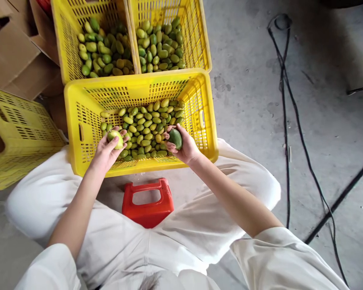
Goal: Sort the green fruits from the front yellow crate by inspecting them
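Note:
Over the nearest yellow crate (140,169), both of my hands hold fruit. My left hand (104,152) is closed around a light yellow-green mango (115,139), its thumb lying across the front. A larger dark green mango (175,139) sits in my right hand (186,148), with the fingers curled behind it. Beneath the hands, a heap of small green and yellowish mangoes (145,129) covers much of the crate's floor. The hands partly hide the mangoes at the left and right of the heap.
Two more yellow crates (134,44) with mangoes stand beyond the near one. Another yellow crate (24,125) and brown cardboard boxes (10,54) are at the left. A red stool (148,211) is between my legs. Black cables (286,121) cross the concrete floor (245,88) at right.

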`<state>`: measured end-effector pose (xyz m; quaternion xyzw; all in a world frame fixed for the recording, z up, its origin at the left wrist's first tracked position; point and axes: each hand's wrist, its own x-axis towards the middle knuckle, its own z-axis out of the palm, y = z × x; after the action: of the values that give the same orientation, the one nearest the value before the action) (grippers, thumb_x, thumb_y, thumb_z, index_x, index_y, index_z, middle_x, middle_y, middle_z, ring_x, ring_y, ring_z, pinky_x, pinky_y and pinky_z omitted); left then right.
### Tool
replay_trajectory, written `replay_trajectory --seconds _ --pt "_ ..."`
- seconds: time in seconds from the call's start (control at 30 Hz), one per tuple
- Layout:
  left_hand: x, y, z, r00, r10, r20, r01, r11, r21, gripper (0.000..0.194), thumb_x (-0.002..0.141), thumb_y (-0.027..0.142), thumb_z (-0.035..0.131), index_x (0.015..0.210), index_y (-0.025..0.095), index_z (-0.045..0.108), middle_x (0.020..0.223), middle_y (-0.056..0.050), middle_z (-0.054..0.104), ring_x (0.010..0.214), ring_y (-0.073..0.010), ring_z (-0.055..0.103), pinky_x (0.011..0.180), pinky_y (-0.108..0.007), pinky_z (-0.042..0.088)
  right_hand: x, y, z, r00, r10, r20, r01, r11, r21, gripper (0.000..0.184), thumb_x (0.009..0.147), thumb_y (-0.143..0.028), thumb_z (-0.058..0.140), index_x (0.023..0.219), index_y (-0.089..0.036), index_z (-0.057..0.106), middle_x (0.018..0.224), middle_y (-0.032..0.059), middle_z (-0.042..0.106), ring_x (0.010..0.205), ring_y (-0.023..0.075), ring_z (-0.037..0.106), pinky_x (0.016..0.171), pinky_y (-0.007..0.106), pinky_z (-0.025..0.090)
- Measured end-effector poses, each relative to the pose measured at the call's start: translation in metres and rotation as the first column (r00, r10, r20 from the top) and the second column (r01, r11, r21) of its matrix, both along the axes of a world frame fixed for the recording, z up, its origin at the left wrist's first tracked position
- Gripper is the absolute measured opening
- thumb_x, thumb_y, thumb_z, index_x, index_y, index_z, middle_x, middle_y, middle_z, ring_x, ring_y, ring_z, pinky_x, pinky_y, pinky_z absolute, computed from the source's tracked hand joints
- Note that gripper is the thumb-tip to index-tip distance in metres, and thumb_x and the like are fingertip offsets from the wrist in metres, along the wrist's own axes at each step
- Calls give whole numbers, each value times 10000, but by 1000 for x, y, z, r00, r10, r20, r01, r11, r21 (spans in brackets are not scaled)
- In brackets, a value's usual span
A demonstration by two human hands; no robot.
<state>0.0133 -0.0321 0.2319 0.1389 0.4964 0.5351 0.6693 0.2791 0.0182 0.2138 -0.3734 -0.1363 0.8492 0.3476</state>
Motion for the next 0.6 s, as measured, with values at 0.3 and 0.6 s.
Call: replay_trajectory --seconds 0.3,0.6 --pt "-8 3 13 997 -61 -51 65 994 84 336 654 233 948 831 206 665 685 56 571 450 -17 402 438 -152 336 -3 3 10 991 -131 38 132 991 -25 223 900 -353 649 1071 -216 693 977 36 748 885 204 716 795 346 650" --pt "-1 6 18 992 65 106 -55 994 -91 146 895 301 668 947 169 703 932 -102 743 743 -165 686 656 -260 593 -1 1 9 993 -106 46 106 994 0 440 639 -267 974 920 -218 639 804 -65 591 585 37 500 409 105 316"
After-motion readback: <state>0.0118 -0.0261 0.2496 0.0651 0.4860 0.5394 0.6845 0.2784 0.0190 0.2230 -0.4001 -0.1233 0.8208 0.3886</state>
